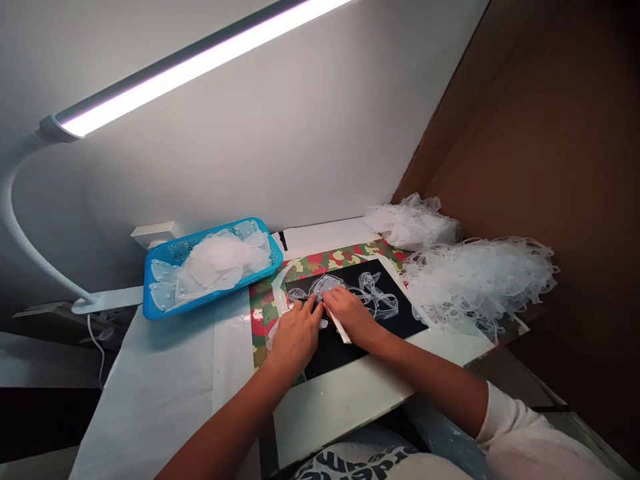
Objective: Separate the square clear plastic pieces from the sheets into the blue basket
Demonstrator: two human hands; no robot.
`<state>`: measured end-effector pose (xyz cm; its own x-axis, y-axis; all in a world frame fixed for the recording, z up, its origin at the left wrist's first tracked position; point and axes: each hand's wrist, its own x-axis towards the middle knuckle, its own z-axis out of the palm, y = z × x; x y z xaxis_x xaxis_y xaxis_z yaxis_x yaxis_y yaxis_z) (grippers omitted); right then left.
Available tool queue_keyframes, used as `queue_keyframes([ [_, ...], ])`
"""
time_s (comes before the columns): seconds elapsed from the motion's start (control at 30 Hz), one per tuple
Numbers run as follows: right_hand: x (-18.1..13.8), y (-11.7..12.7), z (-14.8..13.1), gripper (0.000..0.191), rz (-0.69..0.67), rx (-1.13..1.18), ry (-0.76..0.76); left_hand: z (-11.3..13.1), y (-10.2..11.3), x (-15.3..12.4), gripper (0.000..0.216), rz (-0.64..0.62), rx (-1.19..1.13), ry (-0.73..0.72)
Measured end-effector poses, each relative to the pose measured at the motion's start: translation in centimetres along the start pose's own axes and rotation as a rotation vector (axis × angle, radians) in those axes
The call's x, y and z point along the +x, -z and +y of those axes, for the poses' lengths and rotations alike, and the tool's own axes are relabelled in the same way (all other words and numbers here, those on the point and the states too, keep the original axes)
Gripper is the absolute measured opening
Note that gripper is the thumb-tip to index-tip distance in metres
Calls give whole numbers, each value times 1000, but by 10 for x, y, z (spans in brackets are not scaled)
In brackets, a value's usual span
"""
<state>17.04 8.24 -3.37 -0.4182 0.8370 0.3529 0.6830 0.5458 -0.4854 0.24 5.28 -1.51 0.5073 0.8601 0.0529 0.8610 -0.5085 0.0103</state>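
Left hand (297,331): palm down, fingers extended and loosely spread, tips pressing on a translucent cut-out sheet (326,285); nothing seen gripped between them. Right hand (350,315): fingers curled, grasping a slim white tool (340,327), whose free end slants out below the palm toward the person. Working tip hidden by the fingers; cannot tell its shape. The two hands are just beside each other, fingertips meeting over the sheet

Sheet position: on a black mat (333,353), in its upper part, with thin outlined shapes extending right of the right hand. Mat lies over a camouflage-patterned covering (263,323) on the table (165,373). Small translucent scrap (324,324) between the hands

Left of the mat: blue perforated basket (257,279), holding heaped translucent pieces (217,261). Right: large tangled heap of lacy translucent offcuts (483,280); behind it, against the wall, a second whitish pile (413,223). Lit bar lamp (200,70) overhead, on a curved white neck
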Motion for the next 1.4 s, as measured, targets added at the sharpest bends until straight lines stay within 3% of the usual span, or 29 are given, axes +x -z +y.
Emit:
queue_keyframes([
  [0.1, 6, 23, 24, 16, 145, 104, -132, 2, 0, 0, 48, -7, -18, 29],
  [0.23, 9, 71, 75, 18, 670, 226, -468, 2, 0, 1, 50, -24, -56, 38],
  [0.3, 7, 85, 87, 26, 771, 384, -573, -3, 3, 2, 51, -25, -132, 54],
  [0.37, 3, 89, 82, 32, 684, 637, -602, -10, 10, 4, 47, 1, -278, 93],
  [0.43, -1, 86, 61, 32, 531, 803, -535, -19, 20, 6, 33, 62, -516, 184],
  [0.5, -5, 81, 29, 29, 427, 779, -418, -25, 29, 8, 25, 69, -882, 310],
  [0.6, -16, 73, -20, 20, 211, 608, -250, -28, 31, 9, 52, -127, -1460, 446],
  [0.7, -27, 66, -49, 12, -92, 512, -83, -24, 22, 7, 53, -197, -1636, 489],
  [0.77, -30, 61, -51, 11, -139, 571, -84, -21, 16, 3, 44, -158, -1614, 489],
  [0.9, -26, 53, -25, 23, 58, 826, -343, -19, 14, -6, 38, -65, -1573, 439],
  [1.0, -25, 48, -6, 26, 11, 825, -462, -21, 15, -10, 32, -19, -1307, 409],
  [1.2, -33, 42, -2, 22, -76, 713, -438, -2, 14, -3, 22, -45, -552, 305],
  [1.4, -42, 43, 4, 22, -75, 749, -445, 19, 14, 9, 17, -59, -303, 163],
])
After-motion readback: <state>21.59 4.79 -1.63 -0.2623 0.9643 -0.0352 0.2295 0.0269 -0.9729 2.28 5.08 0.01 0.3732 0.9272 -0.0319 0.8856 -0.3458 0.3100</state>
